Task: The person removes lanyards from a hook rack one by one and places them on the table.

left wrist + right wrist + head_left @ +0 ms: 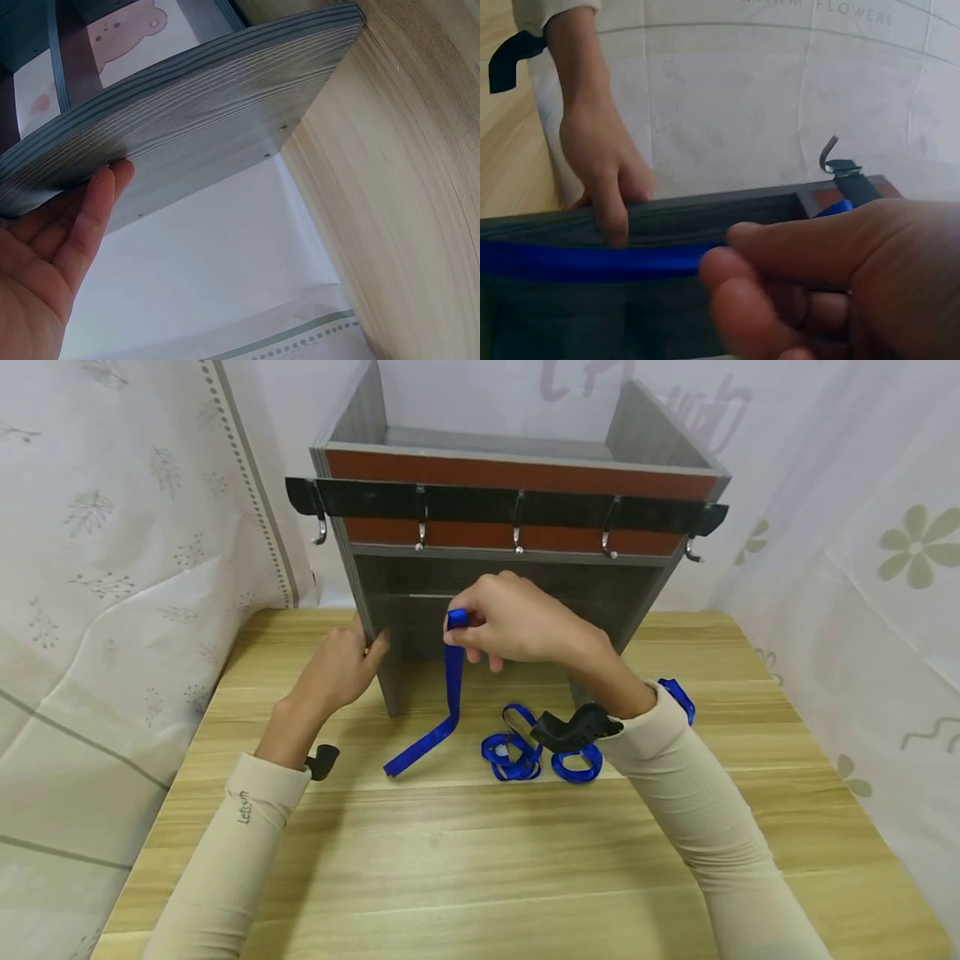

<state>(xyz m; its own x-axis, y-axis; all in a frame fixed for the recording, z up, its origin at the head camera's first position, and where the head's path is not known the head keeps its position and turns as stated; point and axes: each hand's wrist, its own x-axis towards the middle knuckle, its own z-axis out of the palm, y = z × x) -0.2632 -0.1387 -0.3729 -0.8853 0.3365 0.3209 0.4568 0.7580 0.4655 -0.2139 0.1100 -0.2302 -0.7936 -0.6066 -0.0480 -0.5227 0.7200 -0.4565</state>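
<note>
My right hand (521, 618) pinches a blue ribbon (454, 681) between thumb and fingers, in front of the grey shelf unit's opening. From there the strip hangs down and bends, its loose end lying towards the left on the table. In the right wrist view the ribbon (592, 261) runs across to the left from the fingertips. At the unit's left side panel (210, 127), my left hand (337, 668) grips the front edge, fingers along the outer face and thumb over the inner side. A black rail (468, 502) with several metal hooks crosses the unit's red-brown front band (525, 464).
Two loose coils of blue ribbon, a tangled one (517, 770) and a rounder one (576, 777), lie on the wooden table (420, 868) below the right forearm. Another bit of blue (678, 700) shows beside the right cuff. Patterned white cloth (112, 527) surrounds the table.
</note>
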